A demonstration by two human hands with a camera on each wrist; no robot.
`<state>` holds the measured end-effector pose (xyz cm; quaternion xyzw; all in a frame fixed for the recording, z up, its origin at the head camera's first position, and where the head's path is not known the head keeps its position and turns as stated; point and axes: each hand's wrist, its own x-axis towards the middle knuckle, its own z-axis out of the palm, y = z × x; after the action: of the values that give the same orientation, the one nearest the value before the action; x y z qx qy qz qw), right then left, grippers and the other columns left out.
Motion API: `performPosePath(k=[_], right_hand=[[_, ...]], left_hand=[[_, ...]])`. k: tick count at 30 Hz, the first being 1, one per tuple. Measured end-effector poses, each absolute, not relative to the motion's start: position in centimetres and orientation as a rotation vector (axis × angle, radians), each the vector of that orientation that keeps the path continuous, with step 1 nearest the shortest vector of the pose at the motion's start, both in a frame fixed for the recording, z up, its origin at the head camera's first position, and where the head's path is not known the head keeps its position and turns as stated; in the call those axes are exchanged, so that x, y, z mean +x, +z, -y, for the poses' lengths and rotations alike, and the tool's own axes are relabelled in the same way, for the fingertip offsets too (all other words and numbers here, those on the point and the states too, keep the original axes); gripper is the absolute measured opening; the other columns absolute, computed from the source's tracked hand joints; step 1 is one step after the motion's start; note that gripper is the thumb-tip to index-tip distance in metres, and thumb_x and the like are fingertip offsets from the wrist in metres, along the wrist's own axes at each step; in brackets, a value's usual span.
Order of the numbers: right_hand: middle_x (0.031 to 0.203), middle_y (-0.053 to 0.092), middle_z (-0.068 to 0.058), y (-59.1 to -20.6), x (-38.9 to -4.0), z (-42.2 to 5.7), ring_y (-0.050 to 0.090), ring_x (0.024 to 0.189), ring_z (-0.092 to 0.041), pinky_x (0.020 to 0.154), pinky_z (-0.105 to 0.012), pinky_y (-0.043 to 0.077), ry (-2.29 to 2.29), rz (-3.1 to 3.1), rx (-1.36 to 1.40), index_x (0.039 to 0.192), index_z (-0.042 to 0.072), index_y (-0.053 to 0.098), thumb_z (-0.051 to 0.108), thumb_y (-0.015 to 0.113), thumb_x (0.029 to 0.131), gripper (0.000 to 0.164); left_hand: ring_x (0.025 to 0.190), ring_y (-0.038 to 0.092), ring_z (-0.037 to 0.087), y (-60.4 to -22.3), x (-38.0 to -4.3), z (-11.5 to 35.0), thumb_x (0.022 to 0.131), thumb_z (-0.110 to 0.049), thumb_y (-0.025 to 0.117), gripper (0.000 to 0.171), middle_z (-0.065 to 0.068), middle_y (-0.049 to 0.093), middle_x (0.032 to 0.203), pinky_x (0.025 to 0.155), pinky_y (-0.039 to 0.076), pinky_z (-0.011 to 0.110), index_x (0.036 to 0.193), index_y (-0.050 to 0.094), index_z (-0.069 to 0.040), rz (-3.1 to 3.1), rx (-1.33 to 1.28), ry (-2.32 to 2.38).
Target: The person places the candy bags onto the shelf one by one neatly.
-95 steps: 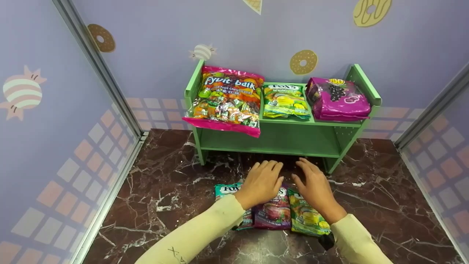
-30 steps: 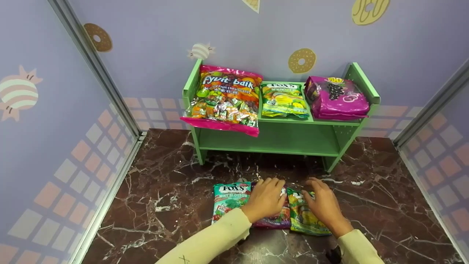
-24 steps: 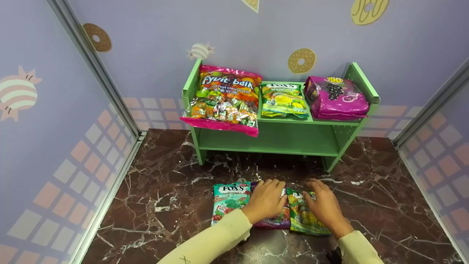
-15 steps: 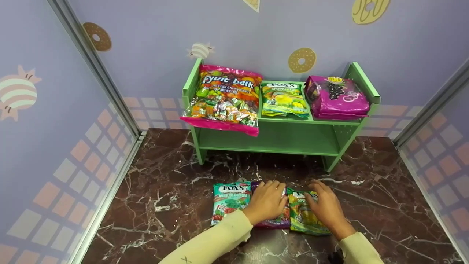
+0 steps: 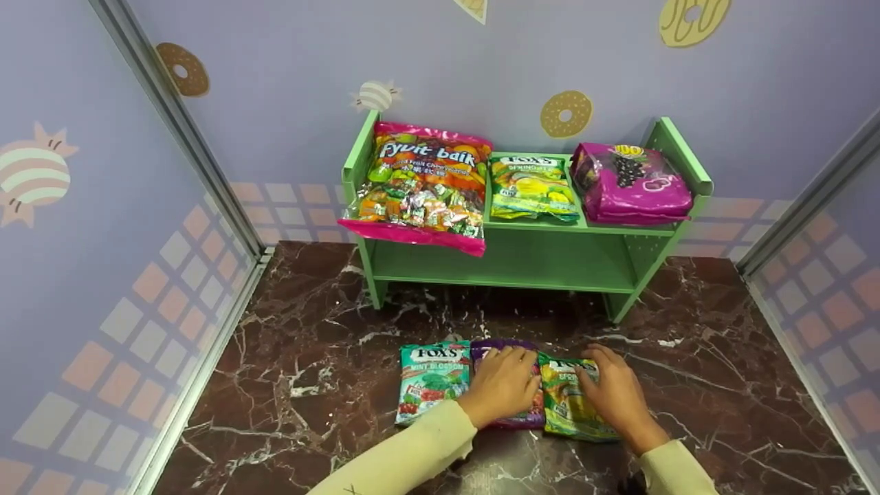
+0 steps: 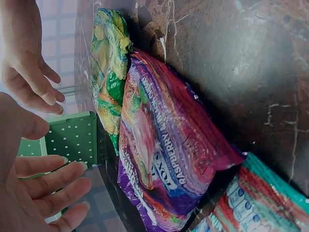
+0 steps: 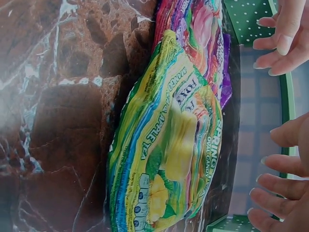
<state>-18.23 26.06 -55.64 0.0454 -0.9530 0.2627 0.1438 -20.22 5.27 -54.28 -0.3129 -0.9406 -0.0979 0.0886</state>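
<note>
Three candy bags lie side by side on the dark marble surface in the head view: a teal mint bag (image 5: 433,385), a purple raspberry bag (image 5: 522,412) and a green-yellow spring tea bag (image 5: 570,409). My left hand (image 5: 500,385) hovers over the purple bag and covers much of it. Over the right part of the green-yellow bag is my right hand (image 5: 619,395). The left wrist view has the left hand's fingers (image 6: 60,191) spread loosely, apart from the purple bag. Similarly, the right hand's fingers (image 7: 277,193) are spread beside the green-yellow bag in the right wrist view.
Behind the bags stands a green two-tier shelf (image 5: 509,265). Its top bears a large fruit candy bag (image 5: 430,185) overhanging the front edge, a small green-yellow candy bag (image 5: 534,187) and a purple grape candy bag (image 5: 632,184). Patterned walls (image 5: 289,124) enclose the back and both sides.
Both hands have drawn back from near the shelf's front to over the bags, exposing the teal bag. Over the last second they have shifted slightly nearer to me. The bags have stayed in place.
</note>
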Motion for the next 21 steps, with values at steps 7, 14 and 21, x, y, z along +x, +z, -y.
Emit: performPosePath(k=[7, 14, 21], right_hand=[[0.125, 0.059, -0.026, -56.1, -18.0, -26.5, 0.056, 0.114, -0.046, 0.091, -0.058, 0.046, 0.776, 2.766, 0.119, 0.108, -0.004, 0.065, 0.014, 0.071, 0.087, 0.029], [0.122, 0.061, -0.025, -56.6, -17.8, -27.0, 0.057, 0.113, -0.044, 0.091, -0.057, 0.046, 0.773, 2.761, 0.109, 0.108, -0.005, 0.065, 0.013, 0.071, 0.086, 0.029], [0.121, 0.06, -0.025, -57.0, -17.4, -27.5, 0.056, 0.114, -0.045, 0.093, -0.058, 0.045, 0.79, 2.771, 0.076, 0.11, -0.004, 0.065, 0.012, 0.07, 0.087, 0.028]], left_hand=[[0.098, 0.064, 0.017, -55.0, -20.1, -5.4, 0.095, -0.033, 0.054, 0.026, -0.002, 0.067, 0.111, 0.085, 0.05, 0.037, 0.112, 0.063, -0.015, 2.783, -0.92, -0.284], [0.093, 0.065, 0.019, -55.4, -19.9, -5.4, 0.093, -0.033, 0.056, 0.02, -0.001, 0.068, 0.101, 0.08, 0.05, 0.037, 0.101, 0.064, -0.016, 2.781, -0.916, -0.289], [0.093, 0.065, 0.019, -55.8, -19.6, -5.6, 0.094, -0.033, 0.055, 0.022, 0.0, 0.069, 0.102, 0.081, 0.05, 0.037, 0.103, 0.065, -0.016, 2.836, -0.907, -0.316]])
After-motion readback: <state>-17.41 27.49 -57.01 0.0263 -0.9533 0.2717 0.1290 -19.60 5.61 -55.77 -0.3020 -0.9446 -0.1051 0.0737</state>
